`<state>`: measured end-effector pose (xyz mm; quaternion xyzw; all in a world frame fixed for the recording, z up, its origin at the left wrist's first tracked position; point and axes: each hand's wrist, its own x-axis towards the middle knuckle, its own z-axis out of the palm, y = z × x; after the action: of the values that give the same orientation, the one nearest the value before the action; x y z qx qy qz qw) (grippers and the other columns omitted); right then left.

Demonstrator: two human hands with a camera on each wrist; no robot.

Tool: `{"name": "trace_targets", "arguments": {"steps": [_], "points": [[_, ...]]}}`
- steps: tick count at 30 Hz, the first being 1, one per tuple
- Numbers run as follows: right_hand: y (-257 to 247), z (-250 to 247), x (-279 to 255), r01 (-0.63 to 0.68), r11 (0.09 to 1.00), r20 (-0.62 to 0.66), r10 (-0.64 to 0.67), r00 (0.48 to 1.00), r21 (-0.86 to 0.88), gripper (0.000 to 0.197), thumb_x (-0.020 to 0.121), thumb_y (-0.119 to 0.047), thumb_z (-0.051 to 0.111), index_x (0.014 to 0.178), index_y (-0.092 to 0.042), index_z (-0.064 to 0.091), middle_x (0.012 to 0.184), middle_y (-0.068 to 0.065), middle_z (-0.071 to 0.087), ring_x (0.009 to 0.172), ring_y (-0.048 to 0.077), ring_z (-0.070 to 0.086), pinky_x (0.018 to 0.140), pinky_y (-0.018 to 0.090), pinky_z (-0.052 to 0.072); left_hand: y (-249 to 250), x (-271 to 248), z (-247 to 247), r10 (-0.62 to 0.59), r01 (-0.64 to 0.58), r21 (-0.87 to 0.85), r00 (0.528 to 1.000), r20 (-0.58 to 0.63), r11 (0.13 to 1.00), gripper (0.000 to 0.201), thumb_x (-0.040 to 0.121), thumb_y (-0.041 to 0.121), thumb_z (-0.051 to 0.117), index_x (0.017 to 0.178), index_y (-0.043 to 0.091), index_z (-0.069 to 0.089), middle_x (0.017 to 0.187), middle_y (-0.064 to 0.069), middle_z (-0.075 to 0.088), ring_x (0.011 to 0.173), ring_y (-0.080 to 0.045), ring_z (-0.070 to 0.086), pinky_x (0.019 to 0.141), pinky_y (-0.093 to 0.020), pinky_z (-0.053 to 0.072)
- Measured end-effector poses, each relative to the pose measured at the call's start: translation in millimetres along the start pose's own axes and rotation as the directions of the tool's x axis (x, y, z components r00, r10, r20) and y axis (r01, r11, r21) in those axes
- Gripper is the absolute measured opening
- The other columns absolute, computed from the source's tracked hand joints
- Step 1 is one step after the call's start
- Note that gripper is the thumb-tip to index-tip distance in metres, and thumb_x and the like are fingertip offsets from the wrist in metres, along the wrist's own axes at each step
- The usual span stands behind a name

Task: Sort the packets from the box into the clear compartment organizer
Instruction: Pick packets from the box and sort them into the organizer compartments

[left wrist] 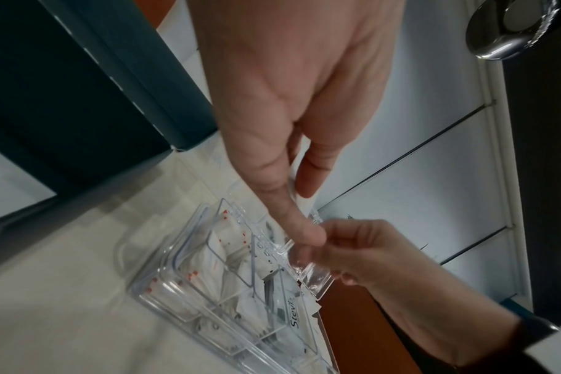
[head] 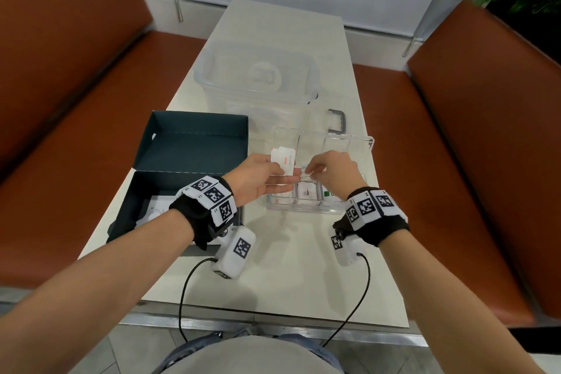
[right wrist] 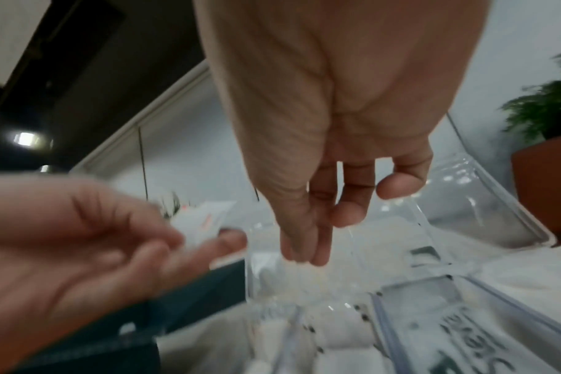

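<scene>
My left hand (head: 279, 170) pinches a small stack of white packets with red print (head: 285, 159) just above the left side of the clear compartment organizer (head: 303, 208). The stack also shows in the right wrist view as the packets (right wrist: 205, 220) between thumb and fingers. My right hand (head: 306, 171) pinches a clear plastic edge (left wrist: 311, 273), apparently the organizer's raised lid. Packets lie in several compartments, one printed Stevia (left wrist: 293, 316). The dark teal box (head: 145, 191) stands open at the left, white packets (head: 158, 206) in its bottom.
A large clear storage bin (head: 258, 73) stands behind the organizer, and a grey handle (head: 338, 120) lies beside it. Orange benches (head: 455, 130) flank the narrow white table (head: 288, 267). Sensor cables (head: 185, 288) hang over the table's near edge.
</scene>
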<state>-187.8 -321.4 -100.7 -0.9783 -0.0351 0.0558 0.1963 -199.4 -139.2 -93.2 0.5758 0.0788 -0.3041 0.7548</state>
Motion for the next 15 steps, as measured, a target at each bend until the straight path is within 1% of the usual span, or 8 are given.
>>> {"name": "trace_targets", "arguments": {"steps": [2, 4, 6, 8, 9, 11, 13, 15], "points": [[-5.2, -9.4, -2.3, 0.024, 0.974, -0.131, 0.007, 0.991, 0.226, 0.016, 0.091, -0.018, 0.059, 0.1, -0.018, 0.073, 0.09, 0.003, 0.069, 0.08, 0.015, 0.06, 0.082, 0.031, 0.049, -0.3, -0.1, 0.4, -0.011, 0.01, 0.026, 1.0, 0.029, 1.0, 0.034, 0.099, -0.009, 0.036, 0.131, -0.01, 0.047, 0.125, -0.023, 0.063, 0.112, -0.03, 0.064, 0.081, -0.029, 0.058], [-12.1, -13.9, -3.9, 0.056, 0.938, -0.173, 0.005, 0.985, 0.342, 0.018, 0.091, -0.024, 0.061, 0.105, -0.02, 0.072, 0.088, 0.001, 0.068, 0.073, 0.008, 0.057, 0.075, 0.022, 0.044, -0.9, 0.1, 1.7, -0.021, 0.018, 0.053, 0.998, 0.06, 0.998, 0.035, 0.099, -0.01, 0.036, 0.132, -0.009, 0.048, 0.126, -0.023, 0.062, 0.114, -0.03, 0.063, 0.084, -0.03, 0.058], [-18.0, -13.9, -4.4, 0.068, 0.917, -0.136, -0.016, 0.991, 0.393, 0.018, 0.089, -0.023, 0.064, 0.104, -0.02, 0.073, 0.086, 0.0, 0.069, 0.074, 0.008, 0.06, 0.075, 0.019, 0.045, -0.4, 0.1, 3.7, -0.029, 0.023, 0.066, 0.996, 0.084, 0.998, 0.036, 0.098, -0.011, 0.035, 0.131, -0.007, 0.05, 0.124, -0.023, 0.063, 0.11, -0.029, 0.065, 0.082, -0.031, 0.059], [-20.2, -11.4, -3.3, 0.061, 0.902, -0.12, -0.01, 0.993, 0.426, 0.016, 0.085, -0.017, 0.069, 0.1, -0.016, 0.074, 0.082, 0.004, 0.071, 0.074, 0.009, 0.064, 0.075, 0.016, 0.048, 0.2, 0.6, 6.0, -0.03, 0.023, 0.076, 0.994, 0.1, 0.997, 0.037, 0.097, -0.011, 0.035, 0.129, -0.006, 0.052, 0.122, -0.023, 0.065, 0.104, -0.027, 0.068, 0.08, -0.031, 0.06], [-20.3, -10.0, -2.4, 0.056, 0.896, -0.127, 0.001, 0.992, 0.441, 0.015, 0.084, -0.015, 0.07, 0.098, -0.014, 0.074, 0.079, 0.005, 0.071, 0.07, 0.006, 0.064, 0.072, 0.013, 0.048, 0.1, 0.7, 7.1, -0.03, 0.022, 0.083, 0.994, 0.104, 0.996, 0.036, 0.097, -0.011, 0.035, 0.128, -0.005, 0.054, 0.12, -0.023, 0.065, 0.101, -0.025, 0.069, 0.078, -0.031, 0.06], [-20.5, -7.2, -0.9, 0.053, 0.882, -0.142, 0.015, 0.99, 0.468, 0.013, 0.083, -0.013, 0.07, 0.095, -0.012, 0.074, 0.07, -0.001, 0.069, 0.057, -0.004, 0.06, 0.064, 0.006, 0.045, -0.2, 0.9, 8.5, -0.031, 0.021, 0.094, 0.994, 0.106, 0.995, 0.035, 0.097, -0.009, 0.036, 0.127, -0.005, 0.055, 0.119, -0.022, 0.066, 0.095, -0.023, 0.071, 0.075, -0.03, 0.061], [-20.7, -5.0, 0.1, 0.05, 0.865, -0.151, 0.03, 0.988, 0.499, 0.011, 0.082, -0.012, 0.071, 0.093, -0.012, 0.074, 0.064, -0.006, 0.066, 0.051, -0.007, 0.058, 0.061, 0.005, 0.045, -0.9, 1.5, 9.1, -0.034, 0.023, 0.098, 0.994, 0.107, 0.995, 0.034, 0.098, -0.007, 0.035, 0.126, -0.003, 0.055, 0.119, -0.021, 0.067, 0.093, -0.023, 0.072, 0.074, -0.031, 0.061], [-21.0, -4.1, 0.6, 0.048, 0.856, -0.149, 0.034, 0.988, 0.515, 0.01, 0.081, -0.012, 0.072, 0.091, -0.014, 0.075, 0.062, -0.006, 0.066, 0.05, -0.006, 0.058, 0.061, 0.008, 0.045, -1.7, 2.2, 8.8, -0.034, 0.022, 0.105, 0.993, 0.112, 0.994, 0.033, 0.098, -0.007, 0.034, 0.12, -0.001, 0.057, 0.115, -0.019, 0.068, 0.093, -0.024, 0.071, 0.075, -0.033, 0.061]]}}
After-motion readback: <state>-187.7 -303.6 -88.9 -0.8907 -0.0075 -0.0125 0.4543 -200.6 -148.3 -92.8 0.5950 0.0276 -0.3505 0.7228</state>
